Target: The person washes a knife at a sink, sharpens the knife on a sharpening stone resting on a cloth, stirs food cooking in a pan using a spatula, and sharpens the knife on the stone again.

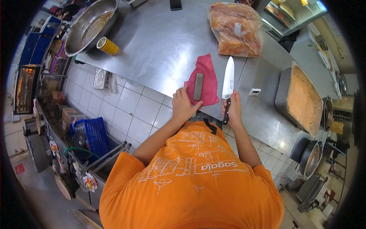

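My right hand (pixel 233 109) is wrapped around the black handle of a kitchen knife (pixel 228 78), its blade pointing away from me over the steel table. To the left, a grey sharpening stone (pixel 198 86) lies lengthwise on a folded pink cloth (pixel 209 74) near the table's front edge. My left hand (pixel 183 105) rests at the cloth's lower left corner, fingers apart, the thumb reaching below the stone's near end. It holds nothing that I can see.
The steel table (pixel 152 45) bears a bag of raw meat (pixel 235 30), a large metal pan (pixel 91 28), a yellow can (pixel 108 46), a phone (pixel 175 4) and a small white device (pixel 254 92). A deep tray (pixel 301 97) stands right. A blue crate (pixel 97 135) is lower left.
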{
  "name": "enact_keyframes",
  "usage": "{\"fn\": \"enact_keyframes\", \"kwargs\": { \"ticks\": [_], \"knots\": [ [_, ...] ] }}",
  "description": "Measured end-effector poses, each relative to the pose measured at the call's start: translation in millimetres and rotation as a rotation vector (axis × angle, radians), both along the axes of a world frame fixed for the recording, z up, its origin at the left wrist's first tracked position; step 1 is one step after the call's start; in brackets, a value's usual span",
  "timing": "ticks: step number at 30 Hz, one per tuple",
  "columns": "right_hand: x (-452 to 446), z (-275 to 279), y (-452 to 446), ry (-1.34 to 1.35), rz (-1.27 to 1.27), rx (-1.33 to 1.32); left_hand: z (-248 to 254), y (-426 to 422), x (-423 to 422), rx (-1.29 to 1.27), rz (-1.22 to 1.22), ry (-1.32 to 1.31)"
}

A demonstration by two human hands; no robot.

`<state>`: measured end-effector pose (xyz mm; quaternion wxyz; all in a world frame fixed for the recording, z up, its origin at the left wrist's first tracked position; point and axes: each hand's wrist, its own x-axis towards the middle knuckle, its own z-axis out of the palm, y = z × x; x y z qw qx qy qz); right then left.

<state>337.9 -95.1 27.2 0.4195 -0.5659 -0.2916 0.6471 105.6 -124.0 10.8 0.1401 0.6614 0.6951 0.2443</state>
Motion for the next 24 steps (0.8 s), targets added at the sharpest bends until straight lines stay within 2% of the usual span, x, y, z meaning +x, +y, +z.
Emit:
{"fn": "enact_keyframes", "kwargs": {
  "ticks": [3, 6, 9, 13, 15, 16, 19, 20, 23, 24],
  "knots": [
    [13, 4, 4, -0.045, 0.019, -0.021, 0, 21, 17, -0.136, 0.064, 0.045],
    [31, 4, 7, -0.016, -0.003, -0.098, -15, 32, 11, -0.153, -0.051, 0.029],
    [50, 5, 12, -0.031, -0.001, -0.066, -29, 49, -29, -0.143, -0.292, -0.034],
    [70, 1, 11, -0.108, -0.013, -0.071, -21, 90, -77, -0.134, -0.527, 0.152],
    [73, -2, 11, -0.154, 0.043, -0.038, -25, 120, -100, 0.026, -0.533, 0.362],
    [72, -3, 13, -0.177, 0.081, -0.031, -3, 124, -103, 0.02, -0.468, 0.417],
    [63, -6, 18, -0.246, 0.19, -0.002, 8, 123, -108, 0.126, -0.097, 0.42],
    [60, -7, 20, -0.271, 0.225, 0.013, 2, 118, -110, 0.165, -0.005, 0.335],
    [51, -11, 33, -0.286, 0.287, 0.069, -11, 84, -92, 0.048, 0.226, 0.058],
    [50, -11, 40, -0.284, 0.341, 0.041, -17, 73, -82, 0.064, 0.258, 0.048]
  ]
}}
